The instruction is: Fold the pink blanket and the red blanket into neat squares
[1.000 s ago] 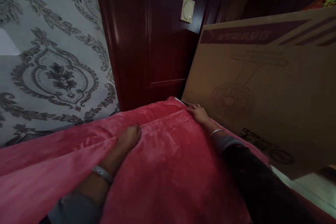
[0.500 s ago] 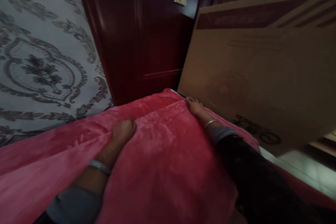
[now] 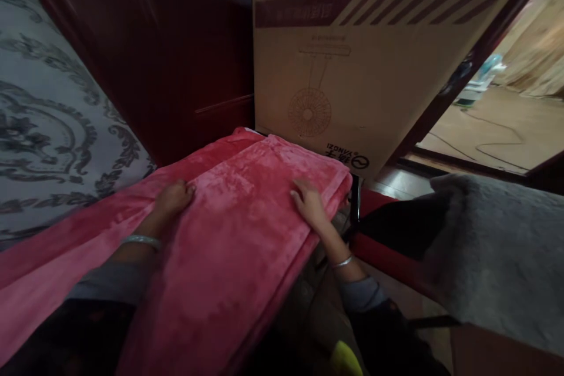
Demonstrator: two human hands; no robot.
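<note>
A pink plush blanket (image 3: 238, 229), folded in layers, lies spread before me with its far corner near the cardboard box. At the fold on its left part, my left hand (image 3: 176, 198) is closed on the blanket, fingers curled in. My right hand (image 3: 308, 202) rests on top of the blanket near its right edge. Its fingers are apart and slightly bent, and I see nothing held in it. Both wrists wear silver bangles.
A large cardboard box (image 3: 352, 82) with a fan drawing leans by a dark red door (image 3: 154, 59). Patterned wallpaper (image 3: 39, 106) is at left. A grey fuzzy cover (image 3: 506, 252) lies at right, below a doorway to a floor (image 3: 493, 135) with a cord.
The view has swung to the right. My right hand has come back from the blanket's far corner onto its upper surface. My left hand stays closed at the fold.
</note>
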